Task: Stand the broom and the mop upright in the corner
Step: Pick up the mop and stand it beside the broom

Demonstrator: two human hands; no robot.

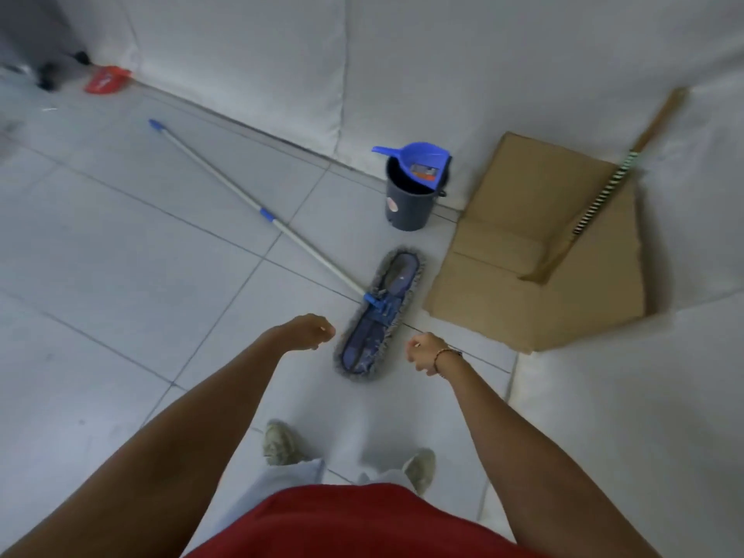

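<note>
The mop (374,316) lies flat between the left hand (308,331) and right hand (422,352), both loosely curled, empty.

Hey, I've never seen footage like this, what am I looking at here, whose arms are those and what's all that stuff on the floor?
This is one picture from a camera worn on a person's head, looking down. The arms are theirs: left hand and right hand, both loosely curled and holding nothing. On the tiled floor lies a flat mop, its long handle flat on the tiles. A broom leans against flattened cardboard in the corner. Beside it stands a dark bin with a blue dustpan in it.
</note>
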